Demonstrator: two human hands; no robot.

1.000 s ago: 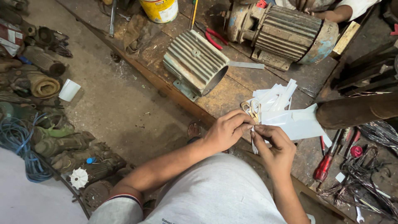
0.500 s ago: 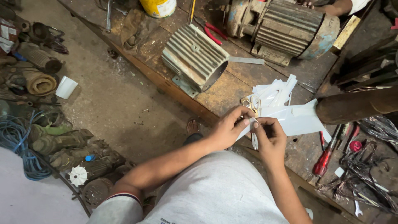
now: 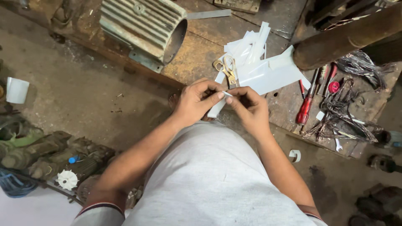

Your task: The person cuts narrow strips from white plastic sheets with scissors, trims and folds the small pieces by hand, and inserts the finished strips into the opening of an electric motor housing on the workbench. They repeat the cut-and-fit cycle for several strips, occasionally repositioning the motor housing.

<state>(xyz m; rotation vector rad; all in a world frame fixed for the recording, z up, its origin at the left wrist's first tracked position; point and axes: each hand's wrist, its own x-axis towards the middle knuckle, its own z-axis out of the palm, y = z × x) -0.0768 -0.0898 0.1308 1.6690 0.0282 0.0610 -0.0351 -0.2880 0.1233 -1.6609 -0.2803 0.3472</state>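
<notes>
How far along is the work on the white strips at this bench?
Done: cut white strips and a white sheet lie on the wooden bench beside the scissors, which are set down. In hand: the left hand and right hand pinch one white strip between them. Left: the ribbed motor housing sits open, with no strips visible inside.

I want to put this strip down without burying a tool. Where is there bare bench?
Bare wood shows between the ribbed motor housing and the scissors, and near the white sheets, left of the red screwdriver. Right of it, the wire tangle crowds the bench.
</notes>
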